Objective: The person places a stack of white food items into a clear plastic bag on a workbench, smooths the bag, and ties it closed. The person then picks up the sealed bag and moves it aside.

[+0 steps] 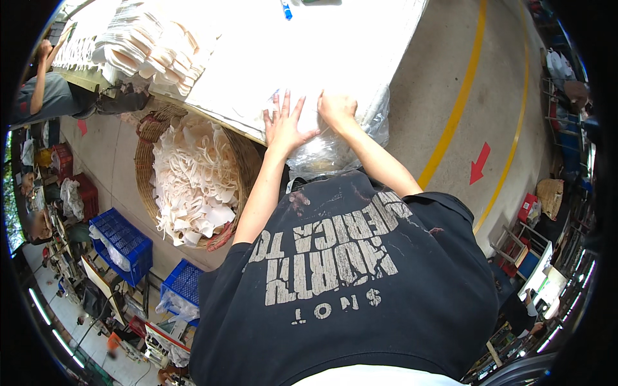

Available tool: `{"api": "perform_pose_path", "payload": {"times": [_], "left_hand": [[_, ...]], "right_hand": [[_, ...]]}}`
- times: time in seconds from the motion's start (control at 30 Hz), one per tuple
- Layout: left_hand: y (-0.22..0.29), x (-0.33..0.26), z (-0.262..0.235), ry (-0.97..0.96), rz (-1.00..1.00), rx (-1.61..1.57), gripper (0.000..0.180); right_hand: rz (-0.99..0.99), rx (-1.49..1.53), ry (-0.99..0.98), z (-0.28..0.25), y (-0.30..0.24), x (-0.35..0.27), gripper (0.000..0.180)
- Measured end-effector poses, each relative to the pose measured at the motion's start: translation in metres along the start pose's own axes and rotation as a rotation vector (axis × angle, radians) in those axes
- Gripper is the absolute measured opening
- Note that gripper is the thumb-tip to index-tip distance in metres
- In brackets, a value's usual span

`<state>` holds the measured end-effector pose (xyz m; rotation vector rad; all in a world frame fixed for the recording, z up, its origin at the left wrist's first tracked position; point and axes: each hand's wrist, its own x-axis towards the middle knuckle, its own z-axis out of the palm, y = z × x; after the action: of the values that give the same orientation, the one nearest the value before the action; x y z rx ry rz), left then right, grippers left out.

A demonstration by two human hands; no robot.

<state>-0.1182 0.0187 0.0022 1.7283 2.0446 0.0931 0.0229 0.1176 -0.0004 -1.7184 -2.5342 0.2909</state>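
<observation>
My left hand (284,128) lies with its fingers spread on the bright white top of the table (257,77), near its front edge. Just to its right, my right hand (337,110) is curled into a fist at the same edge; whatever its fingers may grip is hidden. Clear crinkled plastic (322,157) hangs over the table's edge below both hands and bunches up toward my body. Stacks of cream-coloured fabric pieces (138,48) lie at the far left of the table. A blue pen-like item (287,10) rests at the far side.
A wicker basket (145,161) full of cream fabric scraps (193,180) stands on the floor at the left. Blue plastic crates (122,248) sit nearer me. Another person's arm (40,83) shows at the far left. Yellow lines (460,106) and a red arrow (479,163) mark the floor at right.
</observation>
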Motion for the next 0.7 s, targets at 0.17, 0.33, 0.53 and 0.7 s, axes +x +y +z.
{"api": "perform_pose_path", "payload": {"times": [0.17,0.33,0.53,0.7], "left_hand": [[-0.002,0.002,0.009,0.067,-0.018,0.159,0.113],[-0.001,-0.003,-0.001,0.025,-0.005,-0.017,0.115],[0.001,0.0,-0.002,0.0,-0.01,0.02,0.115],[-0.006,0.001,0.004,0.018,0.011,0.007,0.118]], "right_hand": [[-0.215,0.019,0.048,0.004,-0.018,-0.023,0.027],[-0.056,-0.062,0.059,0.008,0.006,0.004,0.026],[-0.219,-0.043,-0.038,0.006,-0.019,-0.012,0.02],[-0.044,-0.023,-0.054,-0.003,0.022,0.02,0.021]]}}
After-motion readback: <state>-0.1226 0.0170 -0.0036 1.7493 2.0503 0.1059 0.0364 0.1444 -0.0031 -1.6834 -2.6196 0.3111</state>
